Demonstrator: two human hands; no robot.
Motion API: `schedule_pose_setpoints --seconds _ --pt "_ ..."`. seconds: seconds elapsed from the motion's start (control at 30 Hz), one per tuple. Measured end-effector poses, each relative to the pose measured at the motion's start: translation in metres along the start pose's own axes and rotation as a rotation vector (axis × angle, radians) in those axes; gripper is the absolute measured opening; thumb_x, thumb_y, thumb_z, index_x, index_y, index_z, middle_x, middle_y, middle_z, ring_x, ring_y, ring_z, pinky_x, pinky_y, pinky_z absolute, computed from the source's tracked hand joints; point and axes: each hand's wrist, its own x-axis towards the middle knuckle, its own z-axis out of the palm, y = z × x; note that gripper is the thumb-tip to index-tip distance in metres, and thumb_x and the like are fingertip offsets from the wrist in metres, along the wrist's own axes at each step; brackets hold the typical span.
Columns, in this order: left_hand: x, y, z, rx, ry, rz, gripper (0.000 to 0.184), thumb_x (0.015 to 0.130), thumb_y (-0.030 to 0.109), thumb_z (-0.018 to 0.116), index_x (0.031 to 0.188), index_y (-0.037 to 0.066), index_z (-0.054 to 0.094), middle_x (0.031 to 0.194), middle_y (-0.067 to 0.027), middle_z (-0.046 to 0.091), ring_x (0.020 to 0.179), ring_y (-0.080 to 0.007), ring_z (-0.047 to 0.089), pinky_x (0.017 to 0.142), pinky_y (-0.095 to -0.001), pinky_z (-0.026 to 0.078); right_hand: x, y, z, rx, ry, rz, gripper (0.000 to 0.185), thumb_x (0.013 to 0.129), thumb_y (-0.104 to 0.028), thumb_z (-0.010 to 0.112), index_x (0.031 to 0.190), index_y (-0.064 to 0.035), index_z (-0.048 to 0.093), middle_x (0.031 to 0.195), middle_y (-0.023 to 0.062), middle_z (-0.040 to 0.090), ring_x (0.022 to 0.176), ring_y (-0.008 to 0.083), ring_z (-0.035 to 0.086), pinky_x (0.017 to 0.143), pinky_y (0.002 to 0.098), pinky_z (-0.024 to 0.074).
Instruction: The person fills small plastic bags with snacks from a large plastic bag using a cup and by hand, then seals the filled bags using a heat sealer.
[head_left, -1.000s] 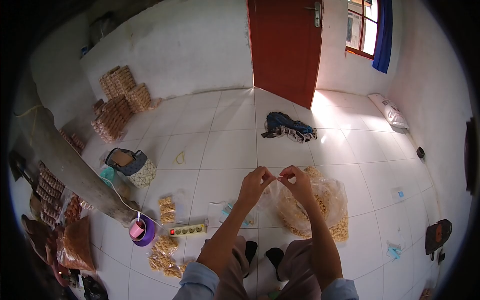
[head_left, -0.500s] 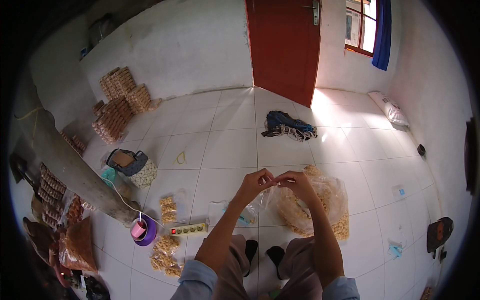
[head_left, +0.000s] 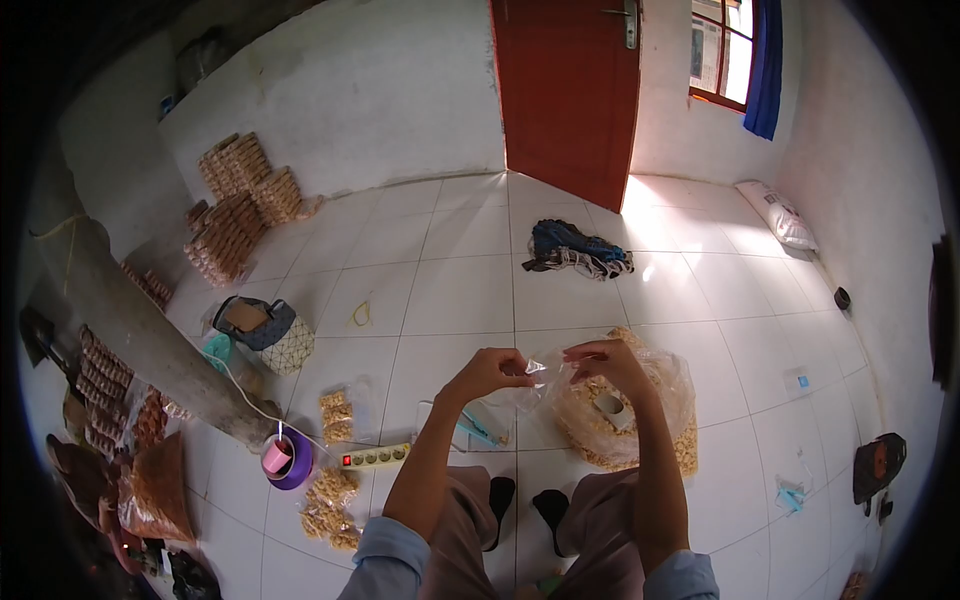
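Note:
A small clear plastic bag (head_left: 538,378) hangs from the fingertips of my left hand (head_left: 492,373), pinched between thumb and fingers. Just to its right is my right hand (head_left: 607,364), its thumb and fingers apart with nothing visible in them. Below my right hand, a large open clear bag (head_left: 678,385) of light-brown snack pieces rests on the floor. A white cup-like object (head_left: 613,408) lies among the pieces. Beneath my left forearm, a light-blue long tool (head_left: 480,427) lies on clear plastic.
A power strip (head_left: 377,457), filled snack packs (head_left: 337,416) and a purple container (head_left: 290,472) with a pink cup are at left. Stacked packs (head_left: 235,215) stand against the wall. A dark cloth bundle (head_left: 575,250) lies before the red door (head_left: 570,90).
My hands have moved apart from a joined pinch. The small plastic bag stays with my left hand, and the white object in the large bag now shows more fully.

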Motion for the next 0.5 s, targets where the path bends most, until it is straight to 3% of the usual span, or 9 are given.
schedule_pose_setpoints --seconds 0.17,0.27,0.37,0.43,0.5 --pt "-0.004 0.010 -0.014 -0.063 0.063 -0.155 0.021 0.074 0.022 0.073 0.073 0.005 0.061 0.062 0.0008 0.059 0.058 -0.0040 0.050 0.054 -0.0204 0.038 -0.003 0.001 -0.014 0.031 0.070 0.063 0.022 0.081 0.003 0.056 0.101 0.0081 0.060 0.093 0.0138 0.065 0.070 0.0204 0.066 0.065 0.0253 0.0552" --pt "-0.005 0.016 -0.016 0.054 0.088 -0.216 0.021 0.075 0.022 0.073 0.069 0.005 0.061 0.064 -0.0006 0.061 0.058 -0.0050 0.051 0.055 -0.0218 0.039 -0.004 -0.002 -0.012 0.043 0.052 0.050 0.022 0.082 0.001 0.056 0.103 0.0082 0.060 0.093 0.0137 0.065 0.071 0.0209 0.067 0.065 0.0248 0.0551" --pt "-0.006 0.014 -0.016 0.050 0.117 -0.107 0.025 0.074 0.024 0.073 0.067 0.003 0.062 0.057 -0.0009 0.057 0.052 -0.0060 0.050 0.052 -0.0206 0.039 -0.005 -0.003 -0.013 0.011 0.069 0.030 0.023 0.084 -0.001 0.055 0.104 0.0086 0.059 0.093 0.0138 0.065 0.071 0.0211 0.067 0.065 0.0243 0.0551" --pt "-0.004 0.006 -0.012 0.087 0.196 0.203 0.024 0.073 0.023 0.074 0.068 0.003 0.062 0.056 0.0005 0.055 0.051 -0.0062 0.048 0.052 -0.0197 0.039 -0.005 0.002 -0.019 0.015 0.078 0.026 0.023 0.084 -0.002 0.055 0.104 0.0087 0.059 0.093 0.0141 0.065 0.071 0.0216 0.067 0.065 0.0244 0.0553" --pt "-0.006 0.007 -0.012 0.025 0.183 0.135 0.023 0.073 0.023 0.074 0.072 0.003 0.062 0.057 0.0004 0.056 0.052 -0.0063 0.049 0.053 -0.0197 0.039 -0.005 0.002 -0.021 0.019 0.086 0.024 0.023 0.085 -0.002 0.055 0.105 0.0089 0.058 0.094 0.0145 0.065 0.071 0.0220 0.067 0.065 0.0244 0.0555"
